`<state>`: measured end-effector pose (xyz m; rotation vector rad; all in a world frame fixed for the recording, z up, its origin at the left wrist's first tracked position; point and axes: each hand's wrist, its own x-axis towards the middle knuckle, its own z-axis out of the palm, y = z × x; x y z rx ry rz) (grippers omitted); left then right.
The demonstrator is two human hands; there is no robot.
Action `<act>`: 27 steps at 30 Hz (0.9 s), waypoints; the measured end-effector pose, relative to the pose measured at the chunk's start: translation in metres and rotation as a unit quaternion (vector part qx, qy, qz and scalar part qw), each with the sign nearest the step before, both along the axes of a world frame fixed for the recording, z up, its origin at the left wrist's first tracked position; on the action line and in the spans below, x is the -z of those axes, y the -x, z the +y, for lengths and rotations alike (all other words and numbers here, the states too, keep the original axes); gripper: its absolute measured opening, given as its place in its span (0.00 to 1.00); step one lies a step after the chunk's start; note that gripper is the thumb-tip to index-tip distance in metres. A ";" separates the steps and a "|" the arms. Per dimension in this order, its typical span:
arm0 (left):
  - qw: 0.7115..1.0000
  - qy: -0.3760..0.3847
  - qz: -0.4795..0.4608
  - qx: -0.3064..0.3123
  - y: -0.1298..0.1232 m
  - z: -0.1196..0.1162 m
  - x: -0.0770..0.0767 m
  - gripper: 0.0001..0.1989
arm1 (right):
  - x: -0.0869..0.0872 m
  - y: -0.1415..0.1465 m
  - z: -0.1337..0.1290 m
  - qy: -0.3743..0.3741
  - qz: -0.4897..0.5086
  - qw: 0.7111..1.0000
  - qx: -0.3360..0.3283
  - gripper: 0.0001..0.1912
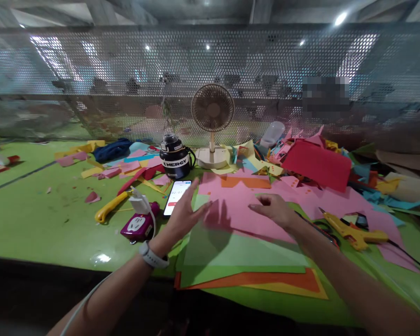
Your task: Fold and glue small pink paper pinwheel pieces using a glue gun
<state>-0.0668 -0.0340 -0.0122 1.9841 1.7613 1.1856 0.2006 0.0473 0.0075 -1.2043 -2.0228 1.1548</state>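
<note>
My left hand [187, 212] is open, its fingers apart, beside the left edge of the pink sheet [231, 210] and close to the lit phone [177, 198]. Over the right part of that sheet is my right hand [271, 209], thumb and fingers apart and bent, with nothing between them. Under the pink sheet lie a pale green sheet [245, 252] and orange and yellow sheets at the table's front edge. An orange strip [245, 181] rests across the top of the pink paper.
A small fan [213, 109] and a dark bottle [175, 156] stand behind. Left are a purple power socket [138, 226] and a yellow-handled tool [112, 206]. Right are a yellow glue gun [357, 232], scissors partly behind my right arm, and heaped scraps with a red sheet [317, 163].
</note>
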 end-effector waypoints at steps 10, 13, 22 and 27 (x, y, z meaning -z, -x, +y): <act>0.945 0.006 -0.225 0.239 -0.017 0.027 -0.015 0.22 | -0.029 -0.014 0.002 -0.161 0.245 0.956 0.011 0.08; 0.943 -0.097 -0.095 0.304 -0.014 0.027 -0.012 0.12 | -0.014 -0.024 0.002 -0.230 0.203 0.951 -0.038 0.04; 0.910 -0.066 0.213 0.348 -0.005 0.009 0.012 0.20 | 0.030 -0.043 -0.015 -0.286 -0.073 0.941 -0.166 0.14; 0.900 -0.034 0.240 0.363 -0.005 0.003 0.005 0.20 | 0.019 -0.041 -0.030 -0.252 -0.203 0.923 -0.207 0.29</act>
